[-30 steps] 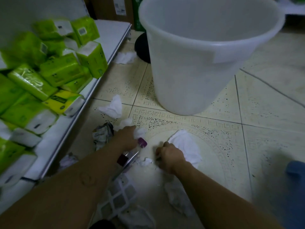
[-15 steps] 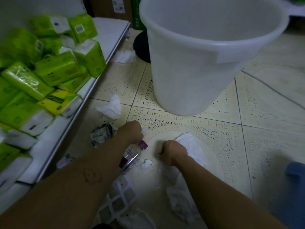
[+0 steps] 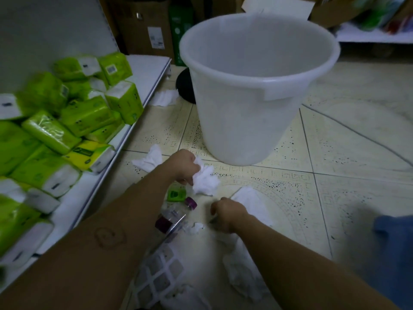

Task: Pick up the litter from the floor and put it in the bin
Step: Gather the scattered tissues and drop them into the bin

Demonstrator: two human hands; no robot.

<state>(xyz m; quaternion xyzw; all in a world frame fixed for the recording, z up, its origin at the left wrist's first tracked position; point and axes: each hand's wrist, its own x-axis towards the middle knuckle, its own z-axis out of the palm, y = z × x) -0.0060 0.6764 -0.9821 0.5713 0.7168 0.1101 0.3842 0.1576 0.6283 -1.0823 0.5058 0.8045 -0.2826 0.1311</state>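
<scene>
The right hand (image 3: 225, 214) is curled into a fist, knuckles up, low over the floor (image 3: 348, 166), its fingers pressed to the near edge of a flat white tissue (image 3: 252, 202); whether it grips the sheet I cannot tell. Just left lies a clear bottle (image 3: 176, 214) with a purple cap. Beyond it, the left hand (image 3: 184, 165) is closed on a crumpled white tissue wad (image 3: 204, 179), forearm stretched forward. Another tissue (image 3: 148, 158) lies to its left. Farther off stands the white bin (image 3: 252, 90), upright, nothing visible inside.
</scene>
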